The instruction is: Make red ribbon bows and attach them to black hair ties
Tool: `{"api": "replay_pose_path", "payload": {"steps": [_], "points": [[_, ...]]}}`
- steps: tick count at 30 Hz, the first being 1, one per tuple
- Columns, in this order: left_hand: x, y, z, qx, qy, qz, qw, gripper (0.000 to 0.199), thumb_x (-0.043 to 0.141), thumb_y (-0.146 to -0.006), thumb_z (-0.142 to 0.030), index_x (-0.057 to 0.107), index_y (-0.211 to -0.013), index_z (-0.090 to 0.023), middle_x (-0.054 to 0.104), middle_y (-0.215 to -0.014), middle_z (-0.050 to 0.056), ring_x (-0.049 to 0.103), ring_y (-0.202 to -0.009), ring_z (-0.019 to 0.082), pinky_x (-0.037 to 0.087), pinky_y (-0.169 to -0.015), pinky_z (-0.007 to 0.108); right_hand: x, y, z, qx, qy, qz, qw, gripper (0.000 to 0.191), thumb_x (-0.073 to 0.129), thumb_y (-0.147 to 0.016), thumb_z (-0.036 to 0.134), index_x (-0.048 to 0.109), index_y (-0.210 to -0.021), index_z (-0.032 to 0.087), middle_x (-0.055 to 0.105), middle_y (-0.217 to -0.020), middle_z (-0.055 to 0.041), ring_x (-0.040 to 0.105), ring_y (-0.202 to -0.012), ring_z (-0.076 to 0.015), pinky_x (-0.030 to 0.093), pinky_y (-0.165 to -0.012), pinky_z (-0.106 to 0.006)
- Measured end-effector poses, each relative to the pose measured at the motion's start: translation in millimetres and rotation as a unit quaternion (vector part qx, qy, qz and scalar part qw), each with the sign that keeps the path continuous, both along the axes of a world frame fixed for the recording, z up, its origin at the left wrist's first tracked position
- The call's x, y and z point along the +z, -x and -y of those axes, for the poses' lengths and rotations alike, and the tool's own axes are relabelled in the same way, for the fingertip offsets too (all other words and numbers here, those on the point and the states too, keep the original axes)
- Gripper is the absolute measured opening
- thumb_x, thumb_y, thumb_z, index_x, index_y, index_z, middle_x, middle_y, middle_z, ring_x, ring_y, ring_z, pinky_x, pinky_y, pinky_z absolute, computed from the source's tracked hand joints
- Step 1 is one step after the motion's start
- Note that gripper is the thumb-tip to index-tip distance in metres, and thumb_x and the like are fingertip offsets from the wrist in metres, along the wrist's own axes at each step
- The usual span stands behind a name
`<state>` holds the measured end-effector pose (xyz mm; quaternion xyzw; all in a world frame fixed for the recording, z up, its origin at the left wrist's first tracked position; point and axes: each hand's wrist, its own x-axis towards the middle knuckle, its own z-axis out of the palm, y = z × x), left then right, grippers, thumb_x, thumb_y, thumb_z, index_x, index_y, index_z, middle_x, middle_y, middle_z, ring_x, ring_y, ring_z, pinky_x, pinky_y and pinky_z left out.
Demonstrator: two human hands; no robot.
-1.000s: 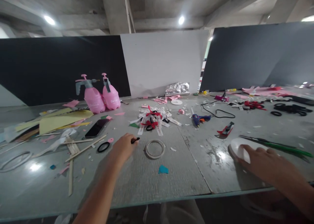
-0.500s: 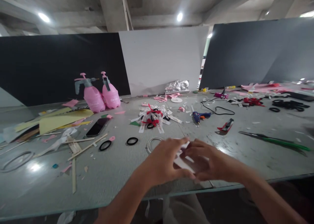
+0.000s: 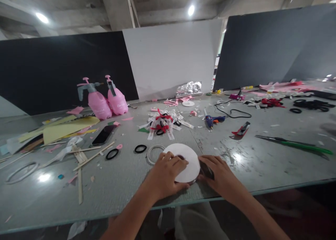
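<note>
White spool [image 3: 193, 163], near the middle of the bench's [image 3: 118, 194] front edge: a flat, round, plain white face with a small dark central hole, its broad side turned up toward the viewer. A dark, glossy band shows beneath the lower right rim; whether the spool touches the bench cannot be told.

Left hand [image 3: 165, 171]: palm down, reaching in from the front edge; fingers bent across the white face beside the hole, thumb along the near rim, grasping the spool. Right hand [image 3: 222, 177]: at the spool's right side, fingers curved toward the rim, thumb below them; a dark, shiny strip [image 3: 207, 170] lies between hand and spool, and whether the fingers grip it cannot be told.

Nearby: a pale ring [image 3: 149, 155], partly hidden behind spool and left hand; a black ring [image 3: 140, 149], farther left; red-and-white ribbon bows [image 3: 161, 124], toward the back edge.
</note>
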<state>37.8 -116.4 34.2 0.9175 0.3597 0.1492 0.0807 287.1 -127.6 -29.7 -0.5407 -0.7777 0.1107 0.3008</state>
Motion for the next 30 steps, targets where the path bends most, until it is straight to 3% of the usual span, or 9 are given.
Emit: {"api": "replay_pose_path", "payload": {"steps": [4,6,9,11,14,18,25,30], "points": [[7.2,4.9,9.6,0.025,0.015,0.060,0.998,0.039,0.066,-0.080,-0.029,0.058,-0.118,-0.028,0.063,-0.116,0.005,0.049,-0.112,0.026,0.036,-0.098,0.041,21.7,16.8,4.4,0.001,0.015,-0.124,0.992,0.029,0.059,-0.085,0.037,0.065,-0.110,0.024,0.067,-0.107,-0.0078,0.060,-0.101,-0.0244,0.047,-0.090,-0.040],[9.4,7.4,17.3,0.046,0.002,0.085,0.995,0.041,0.064,-0.077,-0.016,0.059,-0.116,-0.027,0.064,-0.115,0.006,0.049,-0.112,0.025,0.037,-0.097,0.039,30.9,26.3,10.0,0.007,0.025,-0.172,0.985,0.021,0.060,-0.085,0.037,0.068,-0.098,0.023,0.067,-0.100,-0.0065,0.060,-0.094,-0.0225,0.047,-0.084,-0.036],[10.0,11.9,29.1,0.073,-0.040,0.091,0.992,0.042,0.062,-0.073,-0.009,0.061,-0.112,-0.026,0.066,-0.111,0.005,0.051,-0.109,0.025,0.037,-0.095,0.039,37.7,39.0,19.9,0.002,0.032,-0.197,0.980,0.019,0.056,-0.087,0.035,0.067,-0.080,0.021,0.062,-0.082,-0.0044,0.058,-0.078,-0.0195,0.046,-0.073,-0.031],[10.4,18.3,34.7,0.088,-0.066,0.083,0.990,0.039,0.065,-0.074,-0.015,0.061,-0.112,-0.025,0.066,-0.110,0.006,0.052,-0.107,0.026,0.036,-0.094,0.039,39.4,42.8,26.0,-0.012,0.025,-0.212,0.977,0.022,0.052,-0.089,0.036,0.064,-0.078,0.020,0.059,-0.075,-0.0031,0.055,-0.071,-0.0178,0.044,-0.068,-0.029],[14.6,34.1,38.1,0.137,-0.105,0.063,0.983,0.038,0.067,-0.078,-0.037,0.061,-0.113,-0.023,0.067,-0.106,0.007,0.054,-0.102,0.028,0.036,-0.092,0.041,42.4,39.1,35.1,-0.029,-0.020,-0.227,0.973,0.023,0.047,-0.093,0.037,0.057,-0.081,0.020,0.057,-0.077,-0.0030,0.054,-0.073,-0.0173,0.043,-0.070,-0.029],[20.8,51.5,40.1,0.199,-0.142,0.028,0.969,0.050,0.061,-0.079,-0.057,0.062,-0.114,-0.021,0.068,-0.102,0.009,0.055,-0.095,0.029,0.036,-0.087,0.042,47.2,29.3,49.9,0.029,-0.044,-0.187,0.981,0.020,0.047,-0.095,0.032,0.054,-0.080,0.020,0.056,-0.083,-0.0044,0.054,-0.081,-0.0178,0.042,-0.075,-0.029],[9.4,53.3,49.3,0.186,-0.121,0.022,0.975,0.051,0.054,-0.082,-0.061,0.062,-0.112,-0.021,0.067,-0.104,0.008,0.055,-0.097,0.028,0.036,-0.089,0.041,41.1,24.8,64.1,0.020,-0.054,-0.159,0.986,0.016,0.049,-0.094,0.030,0.055,-0.082,0.020,0.057,-0.084,-0.0044,0.054,-0.082,-0.0177,0.042,-0.075,-0.028],[10.3,55.5,48.7,0.205,-0.100,0.031,0.973,0.047,0.051,-0.086,-0.056,0.060,-0.115,-0.021,0.067,-0.108,0.009,0.055,-0.098,0.027,0.036,-0.087,0.041,45.9,22.7,64.0,0.020,-0.007,-0.192,0.981,0.015,0.053,-0.093,0.029,0.058,-0.081,0.021,0.059,-0.079,-0.0016,0.055,-0.074,-0.0147,0.043,-0.070,-0.025]]}}
